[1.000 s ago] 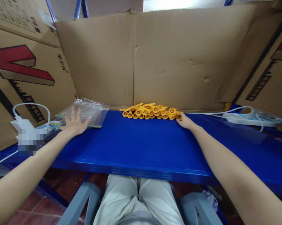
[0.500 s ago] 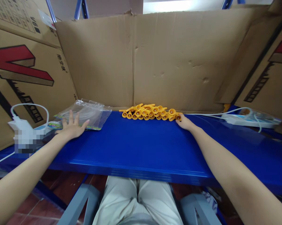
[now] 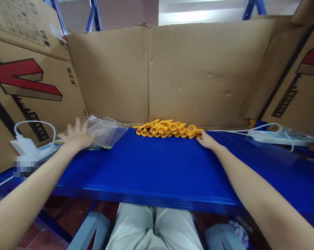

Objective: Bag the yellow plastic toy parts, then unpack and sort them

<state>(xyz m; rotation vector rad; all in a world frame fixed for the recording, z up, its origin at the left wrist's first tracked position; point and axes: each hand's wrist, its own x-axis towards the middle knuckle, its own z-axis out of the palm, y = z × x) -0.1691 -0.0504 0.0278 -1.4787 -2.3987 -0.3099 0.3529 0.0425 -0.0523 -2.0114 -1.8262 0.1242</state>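
Observation:
My left hand lies with fingers spread over a stack of clear plastic bags at the left of the table; a colourful strip shows along their near edge. A row of small yellow plastic pipes with cup-shaped ends is piled at the back middle, cups facing me. At the right end of this pile, my right hand has its fingers closed around the rightmost yellow pipe. Its fingertips are partly hidden.
Behind the blue table stands a cardboard wall, with a printed carton on the left. A white charger with a cable is beside my left forearm. A white power strip lies on the right.
The view has tilted up slightly, so the scene sits lower. My left hand has shifted a little left and away over the bags. My right hand stays at the pile's right end.

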